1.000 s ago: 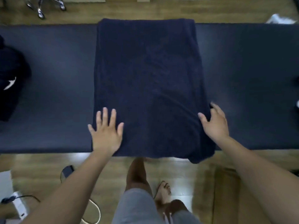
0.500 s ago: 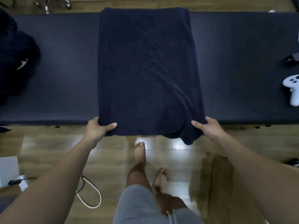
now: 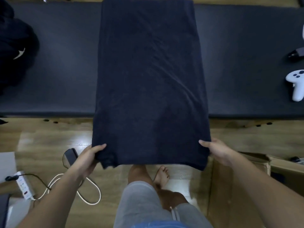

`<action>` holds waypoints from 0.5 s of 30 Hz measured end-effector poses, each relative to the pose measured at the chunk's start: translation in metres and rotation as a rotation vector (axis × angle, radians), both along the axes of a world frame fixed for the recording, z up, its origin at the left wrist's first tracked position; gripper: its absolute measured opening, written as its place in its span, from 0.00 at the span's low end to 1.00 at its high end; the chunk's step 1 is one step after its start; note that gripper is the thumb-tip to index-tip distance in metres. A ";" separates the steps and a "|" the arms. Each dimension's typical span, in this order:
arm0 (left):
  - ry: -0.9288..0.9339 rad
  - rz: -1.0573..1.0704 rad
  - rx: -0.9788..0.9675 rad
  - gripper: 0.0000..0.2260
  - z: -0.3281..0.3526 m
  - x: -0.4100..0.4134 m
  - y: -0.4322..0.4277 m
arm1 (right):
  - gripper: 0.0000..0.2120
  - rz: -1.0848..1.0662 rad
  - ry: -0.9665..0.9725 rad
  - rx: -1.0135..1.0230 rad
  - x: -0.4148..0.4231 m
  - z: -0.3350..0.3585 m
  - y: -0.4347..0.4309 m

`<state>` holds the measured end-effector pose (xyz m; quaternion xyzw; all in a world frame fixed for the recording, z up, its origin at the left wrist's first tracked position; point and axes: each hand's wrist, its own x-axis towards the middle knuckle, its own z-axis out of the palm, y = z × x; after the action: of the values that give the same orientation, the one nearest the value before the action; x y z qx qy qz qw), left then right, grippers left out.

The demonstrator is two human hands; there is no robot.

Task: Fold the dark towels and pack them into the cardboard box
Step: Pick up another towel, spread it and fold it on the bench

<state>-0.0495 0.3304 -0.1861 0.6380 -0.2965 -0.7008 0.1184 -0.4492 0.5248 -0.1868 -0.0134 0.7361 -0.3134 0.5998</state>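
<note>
A folded dark navy towel (image 3: 149,76) lies lengthwise across the black padded table (image 3: 65,66), and its near end is lifted past the table's front edge. My left hand (image 3: 88,157) grips the near left corner with the thumb on top. At the near right corner my right hand (image 3: 217,150) holds the cloth the same way. The open cardboard box (image 3: 230,183) stands on the floor at the lower right, partly hidden by my right arm.
A heap of dark cloth (image 3: 14,51) sits at the table's left end. A white controller (image 3: 296,84) and a small black object (image 3: 296,54) lie at its right end. On the wooden floor to the left are a power strip (image 3: 24,185) and cables.
Both hands went from lying flat on the towel's near end to gripping its near corners. They have pulled that end toward me, off the table's front edge.
</note>
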 end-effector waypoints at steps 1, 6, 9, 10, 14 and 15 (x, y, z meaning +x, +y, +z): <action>0.035 0.054 0.026 0.13 0.005 0.007 0.005 | 0.17 -0.078 -0.032 -0.006 -0.005 0.002 0.010; -0.008 0.040 -0.047 0.10 0.036 0.006 0.024 | 0.12 -0.081 0.082 -0.063 0.001 0.029 0.030; -0.038 0.034 -0.104 0.13 0.062 0.006 0.024 | 0.16 -0.025 0.236 -0.129 -0.006 0.057 0.027; -0.008 0.061 -0.124 0.16 0.074 0.005 0.017 | 0.16 -0.042 0.234 -0.185 -0.011 0.067 0.022; 0.217 0.128 -0.079 0.21 0.122 -0.003 -0.025 | 0.12 -0.134 0.170 -0.353 -0.032 0.117 -0.015; 0.296 0.177 -0.040 0.20 0.135 -0.007 -0.035 | 0.11 -0.196 0.095 -0.381 -0.039 0.127 -0.026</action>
<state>-0.0566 0.2954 -0.0512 0.5489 -0.2320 -0.7680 0.2347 -0.4880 0.4992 -0.0598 -0.0699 0.6887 -0.5026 0.5178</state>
